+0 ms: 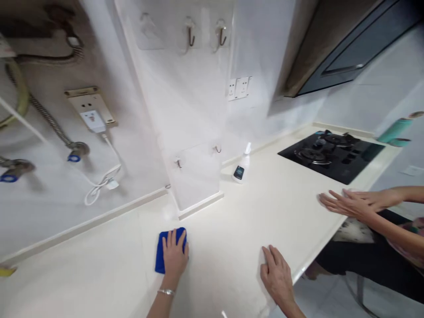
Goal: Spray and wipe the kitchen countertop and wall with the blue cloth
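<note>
My left hand lies flat, fingers spread, on a folded blue cloth pressed against the white countertop; a thin bracelet sits on that wrist. My right hand rests flat and open on the bare countertop near its front edge and holds nothing. A small white spray bottle with a dark label stands further back beside the wall pillar.
Another person's two hands rest together on the countertop edge at the right. A black gas hob is set into the far right, with a teal bottle beyond it. Wall sockets, hooks, a white cable and pipes line the back wall.
</note>
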Demonstrator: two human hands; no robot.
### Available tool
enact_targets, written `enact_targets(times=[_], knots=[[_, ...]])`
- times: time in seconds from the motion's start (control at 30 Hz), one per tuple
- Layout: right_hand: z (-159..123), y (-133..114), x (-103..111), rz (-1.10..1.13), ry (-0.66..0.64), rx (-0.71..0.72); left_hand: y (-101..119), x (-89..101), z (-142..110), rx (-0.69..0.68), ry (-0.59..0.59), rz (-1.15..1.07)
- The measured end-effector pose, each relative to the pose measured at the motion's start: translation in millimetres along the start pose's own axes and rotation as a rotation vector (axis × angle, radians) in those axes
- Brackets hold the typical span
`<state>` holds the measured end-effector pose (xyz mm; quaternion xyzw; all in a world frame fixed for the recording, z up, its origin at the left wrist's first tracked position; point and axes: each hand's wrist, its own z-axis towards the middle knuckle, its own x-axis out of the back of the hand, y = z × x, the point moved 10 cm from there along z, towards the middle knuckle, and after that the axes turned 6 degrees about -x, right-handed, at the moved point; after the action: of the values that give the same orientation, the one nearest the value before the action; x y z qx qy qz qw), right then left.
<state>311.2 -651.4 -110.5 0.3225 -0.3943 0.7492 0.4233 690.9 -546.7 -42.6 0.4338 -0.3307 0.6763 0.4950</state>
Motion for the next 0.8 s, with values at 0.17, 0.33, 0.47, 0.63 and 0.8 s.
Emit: enact_targets(times=[0.17,0.33,0.47,0.63,0.8], knots=[[-1.6,-3.2,1.7,-0.013,0.017,0.052,57.5,30.2,-88.9,-0.201,0.049,0.091],[-1.0,-2.8,4.5,-0.04,0.013,0.053,42.2,41.7,-166.5,-0.245,-0.001,0.13],[-0.6,-3.3,6.6,-0.035,-0.002,0.057,-48.5,54.7,-203.9,0.034,-0.06,0.142],[-2.4,-0.9,7.8,-0.022,-0.01,0.06,-174.3,80.5,-222.3,0.536,-0.143,0.258],[-3.7,2.0,5.4,-0.031,-0.071,0.035,-198.8,82.1,-185.2,0.627,-0.19,0.332]])
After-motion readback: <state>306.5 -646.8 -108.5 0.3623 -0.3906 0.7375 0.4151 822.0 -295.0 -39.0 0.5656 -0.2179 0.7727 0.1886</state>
